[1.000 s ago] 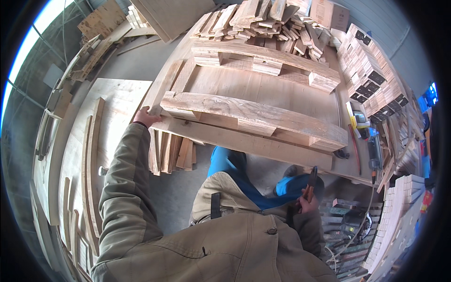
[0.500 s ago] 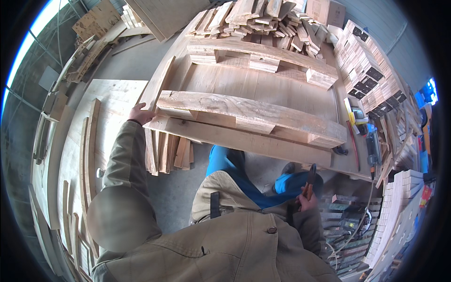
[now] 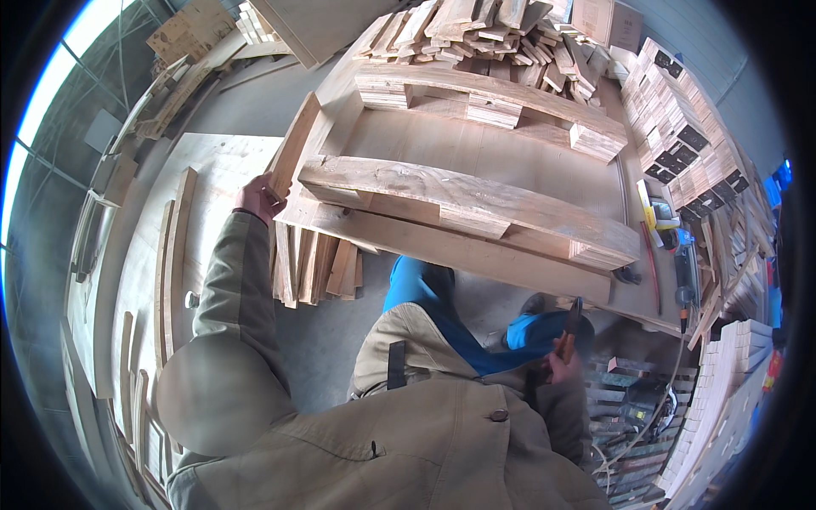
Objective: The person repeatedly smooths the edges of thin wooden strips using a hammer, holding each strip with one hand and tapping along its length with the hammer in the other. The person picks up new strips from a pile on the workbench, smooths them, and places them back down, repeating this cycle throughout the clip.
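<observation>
A short wooden board [image 3: 297, 138] is gripped near its close end by my left hand [image 3: 262, 197]. It stands tilted at the left edge of the worktable [image 3: 399, 136], beside a partly built wooden pallet frame [image 3: 459, 194]. Two block-and-board runners make up this frame, one far and one near, with a flat board [image 3: 459, 252] along the near runner. Down by my right thigh, my right hand [image 3: 563, 367] is closed round a hand tool [image 3: 573, 321] with an orange-brown handle and a dark metal end. Its exact kind is unclear.
Loose wood pieces [image 3: 493, 34] are heaped at the table's far end. Stacked blocks [image 3: 667, 110] stand at the right, near a nail gun [image 3: 683, 276] with a hose. Boards [image 3: 314, 263] stand below the left table edge. A slatted rack [image 3: 629, 425] lies lower right.
My left hand has shifted the short board leftward, away from the pallet frame, and tipped it up. My right hand keeps its hold on the tool. The view has swung slightly left.
</observation>
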